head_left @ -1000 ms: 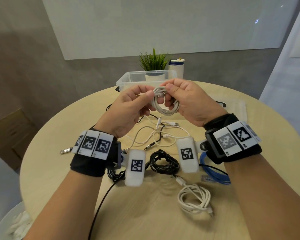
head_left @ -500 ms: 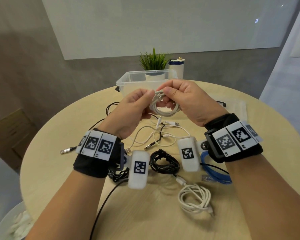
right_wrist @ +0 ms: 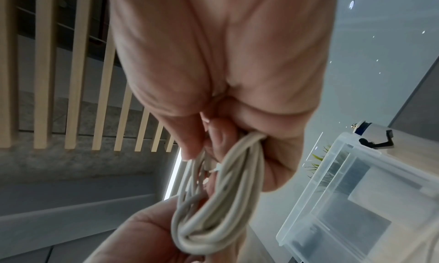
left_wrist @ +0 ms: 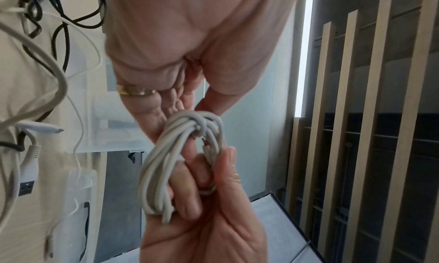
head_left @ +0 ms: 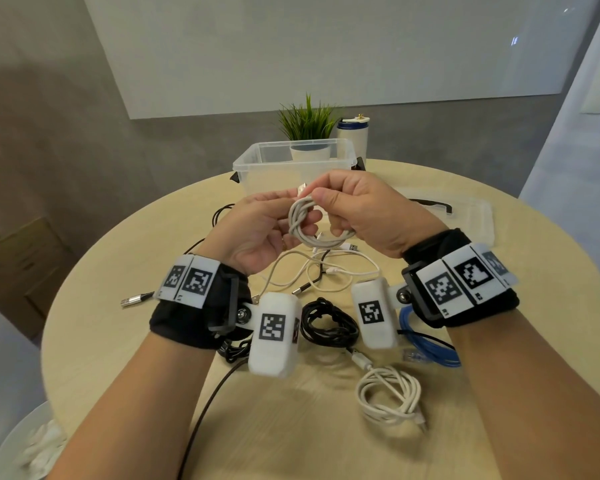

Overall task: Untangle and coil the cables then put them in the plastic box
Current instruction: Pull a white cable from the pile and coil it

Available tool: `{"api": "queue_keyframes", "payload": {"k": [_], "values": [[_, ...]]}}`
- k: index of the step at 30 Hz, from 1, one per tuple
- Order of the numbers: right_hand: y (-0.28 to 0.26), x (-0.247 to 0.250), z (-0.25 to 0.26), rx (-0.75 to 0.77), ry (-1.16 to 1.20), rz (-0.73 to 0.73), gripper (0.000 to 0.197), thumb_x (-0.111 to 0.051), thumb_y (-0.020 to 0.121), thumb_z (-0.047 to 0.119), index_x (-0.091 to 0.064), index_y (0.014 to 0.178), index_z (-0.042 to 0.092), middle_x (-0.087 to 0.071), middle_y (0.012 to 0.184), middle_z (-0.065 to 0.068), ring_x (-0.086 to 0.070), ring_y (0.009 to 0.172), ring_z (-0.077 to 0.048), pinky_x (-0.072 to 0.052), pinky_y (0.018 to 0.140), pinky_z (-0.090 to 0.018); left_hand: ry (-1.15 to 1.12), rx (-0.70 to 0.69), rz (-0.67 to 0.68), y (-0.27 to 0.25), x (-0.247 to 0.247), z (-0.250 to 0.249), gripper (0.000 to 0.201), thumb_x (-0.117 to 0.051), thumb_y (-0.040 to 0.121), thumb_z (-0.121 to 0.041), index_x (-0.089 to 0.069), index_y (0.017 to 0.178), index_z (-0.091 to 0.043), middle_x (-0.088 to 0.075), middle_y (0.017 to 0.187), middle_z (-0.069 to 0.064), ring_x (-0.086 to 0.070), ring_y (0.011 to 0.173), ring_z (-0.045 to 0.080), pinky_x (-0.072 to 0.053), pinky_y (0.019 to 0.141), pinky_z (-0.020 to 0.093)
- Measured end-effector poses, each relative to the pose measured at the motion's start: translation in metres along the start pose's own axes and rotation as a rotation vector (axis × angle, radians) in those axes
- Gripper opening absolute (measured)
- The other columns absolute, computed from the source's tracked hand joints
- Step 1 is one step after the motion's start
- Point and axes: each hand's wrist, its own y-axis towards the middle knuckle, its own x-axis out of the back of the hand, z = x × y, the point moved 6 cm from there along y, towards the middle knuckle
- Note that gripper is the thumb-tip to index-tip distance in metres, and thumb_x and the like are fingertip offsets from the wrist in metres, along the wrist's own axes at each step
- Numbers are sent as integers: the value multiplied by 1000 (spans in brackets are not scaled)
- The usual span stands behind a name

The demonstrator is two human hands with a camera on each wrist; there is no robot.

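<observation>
A round table (head_left: 551, 289) with a light wood-grain top is occupying the centre of the room, and a large white panel (head_left: 326, 46) is hanging on the grey textured wall (head_left: 49, 133) behind it. A potted green plant (head_left: 307, 123) and a white cylindrical container with a blue band (head_left: 353, 135) are standing at the table's far edge, while a brown cardboard box (head_left: 18, 268) is sitting on the floor at the left. Vertical light wooden slats (left_wrist: 356, 116) are lining another wall, a narrow bright light strip (left_wrist: 302, 51) is glowing beside them, and 1 pale curtain (head_left: 575, 133) is hanging at the right.
</observation>
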Motion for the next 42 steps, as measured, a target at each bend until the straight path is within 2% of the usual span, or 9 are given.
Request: {"api": "queue_keyframes", "payload": {"k": [3,8,13,17,20,28,34,36,42], "values": [[-1,-2,1,-18,8,49,16,-45,100,8,-60,104,3,-56,55,14,-40,45,-2,-38,54,-26,-37,0,-32,0,0,1,8,-54,89,0,-59,95,-2,-68,68,11,-66,59,16,-56,56,22],[-4,-5,4,-11,-18,92,15,-46,100,10,-60,95,10,-54,50,15,-39,43,-3,-36,57,-29,-103,-50,-156,5,8,3,25,-54,90,5,-48,114,-2,-66,63,10,-66,57,16,-53,51,22],[1,3,-2,-39,22,-26,15,-46,101,12,-60,99,12,-44,63,-3,-39,47,-4,-38,58,-29,-98,-185,-197,5,8,-4,10,-49,94,3,-53,94,-7,-62,71,9,-59,58,16,-49,50,23],[4,7,-7,-78,105,-99,12,-43,102,12,-53,98,16,-37,64,1,-34,47,-5,-36,53,-23,-144,-382,-164,0,2,-15,16,-50,93,3,-55,97,-11,-64,77,4,-60,62,12,-50,56,24],[3,5,-11,-112,167,-104,13,-41,102,10,-48,93,15,-33,63,1,-30,47,-5,-30,45,-17,-61,-437,-130,-2,-1,-19,17,-55,90,3,-62,93,-12,-69,74,0,-61,63,10,-48,57,21],[3,6,-15,-148,-18,-125,14,-44,102,15,-50,91,20,-55,69,-6,-37,48,-7,-34,46,-18,155,-380,-22,-3,-4,-15,15,-50,95,-5,-65,98,-7,-67,73,1,-59,62,8,-46,54,19],[2,8,-6,-66,-45,-124,10,-46,100,14,-51,92,19,-45,65,-1,-39,50,-8,-40,51,-26,202,-200,56,0,-5,-6,22,-44,100,-13,-64,99,-5,-63,72,2,-57,61,8,-47,53,18],[2,7,-5,-68,-78,-116,6,-49,100,20,-53,96,18,-45,64,1,-40,53,-9,-41,52,-27,184,-142,41,1,-5,-2,25,-42,101,-17,-63,91,-7,-64,70,2,-59,61,9,-50,54,19],[2,1,-4,-45,-136,-107,24,-57,94,34,-61,85,12,-50,48,17,-45,43,3,-37,44,-17,161,-106,-73,5,-6,4,24,-44,101,-19,-57,84,-8,-60,59,0,-55,47,8,-48,45,19]]}}
